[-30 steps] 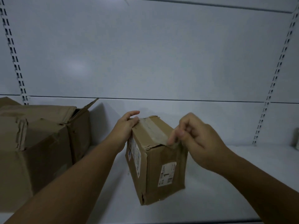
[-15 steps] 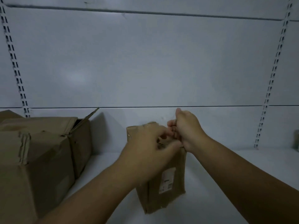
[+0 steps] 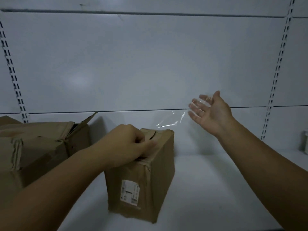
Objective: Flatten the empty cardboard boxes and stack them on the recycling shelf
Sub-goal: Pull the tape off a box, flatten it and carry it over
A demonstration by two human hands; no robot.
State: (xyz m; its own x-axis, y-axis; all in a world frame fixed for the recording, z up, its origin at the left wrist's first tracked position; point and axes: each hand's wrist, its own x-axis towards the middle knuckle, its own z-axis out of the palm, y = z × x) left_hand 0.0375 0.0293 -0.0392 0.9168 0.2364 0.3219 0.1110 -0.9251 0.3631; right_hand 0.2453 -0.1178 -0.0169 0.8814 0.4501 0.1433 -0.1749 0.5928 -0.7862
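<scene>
A small brown cardboard box (image 3: 155, 177) with a white label stands upright on the white shelf (image 3: 216, 189), in the middle of the view. My left hand (image 3: 128, 145) grips its top near edge, fingers curled over the flaps. My right hand (image 3: 208, 112) is raised to the right of the box, above the shelf, with its fingers spread. A strip of clear tape (image 3: 171, 120) clings to those fingers and trails down to the left, toward the box top.
Larger crumpled cardboard boxes (image 3: 38, 150) with open flaps fill the shelf's left side. Slotted uprights (image 3: 276, 72) run up the white back panel. A small pale object (image 3: 304, 142) stands at the far right edge.
My right hand has pulled away from the box top, up and to the right, opening as the clear tape came off with it. My left hand stays clamped on the top.
</scene>
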